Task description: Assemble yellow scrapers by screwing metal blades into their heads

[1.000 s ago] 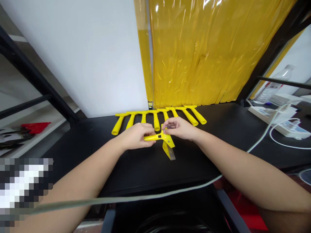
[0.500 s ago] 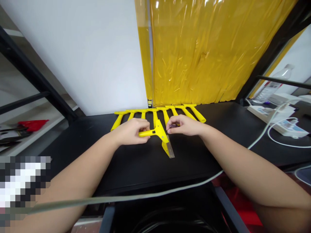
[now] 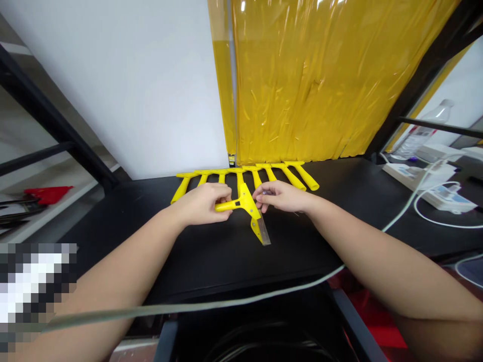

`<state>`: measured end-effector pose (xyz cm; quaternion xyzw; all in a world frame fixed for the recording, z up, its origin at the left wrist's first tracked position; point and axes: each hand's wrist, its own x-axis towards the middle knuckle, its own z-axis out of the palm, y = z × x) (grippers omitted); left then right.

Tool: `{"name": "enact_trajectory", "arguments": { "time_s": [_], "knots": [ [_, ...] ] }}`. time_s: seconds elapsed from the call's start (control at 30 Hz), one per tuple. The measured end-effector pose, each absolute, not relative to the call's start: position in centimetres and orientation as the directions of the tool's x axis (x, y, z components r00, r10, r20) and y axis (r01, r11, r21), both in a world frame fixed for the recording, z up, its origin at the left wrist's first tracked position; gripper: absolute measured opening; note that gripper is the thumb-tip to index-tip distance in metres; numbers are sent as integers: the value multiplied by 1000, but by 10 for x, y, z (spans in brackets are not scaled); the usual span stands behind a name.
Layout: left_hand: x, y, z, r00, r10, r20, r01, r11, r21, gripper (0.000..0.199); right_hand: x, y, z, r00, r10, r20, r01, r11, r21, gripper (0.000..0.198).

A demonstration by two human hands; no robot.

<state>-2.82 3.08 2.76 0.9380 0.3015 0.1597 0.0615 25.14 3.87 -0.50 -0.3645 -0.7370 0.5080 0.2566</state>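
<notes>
My left hand [image 3: 207, 202] is closed around the handle of a yellow scraper [image 3: 246, 200], held above the black tabletop. The scraper's wide head points right. A thin flat blade [image 3: 265, 232] sticks out at its lower end, and a yellow end piece [image 3: 256, 229] is swung away beside it. Close to the right side of the head, my right hand [image 3: 277, 195] has its fingers pinched together. Something small may be between those fingertips, but I cannot make it out. Behind both hands lies a row of several yellow scraper handles [image 3: 298, 173], partly hidden by my left hand.
A pale cable [image 3: 241, 301] crosses in front of the black table [image 3: 211, 266]. At the right stand a clear bottle [image 3: 422, 128] and a white power strip [image 3: 430, 186] with cords. A white panel and yellow plastic sheeting [image 3: 294, 85] rise behind the row.
My right hand has moved slightly left, its fingertips now nearer the scraper's head. My left hand keeps hold of the scraper in nearly the same place.
</notes>
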Motion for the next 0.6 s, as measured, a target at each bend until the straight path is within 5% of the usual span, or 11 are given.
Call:
{"name": "enact_trajectory", "arguments": {
  "time_s": [0.27, 0.6],
  "knots": [
    [-23, 28, 26, 708, 635, 310, 604, -771, 201, 20, 238, 32, -9, -493, 868, 60, 129, 141, -981, 49],
    [-18, 24, 28, 641, 663, 386, 639, -740, 210, 22, 231, 29, -3, -369, 926, 72, 0, 78, -997, 41]
  ]
}}
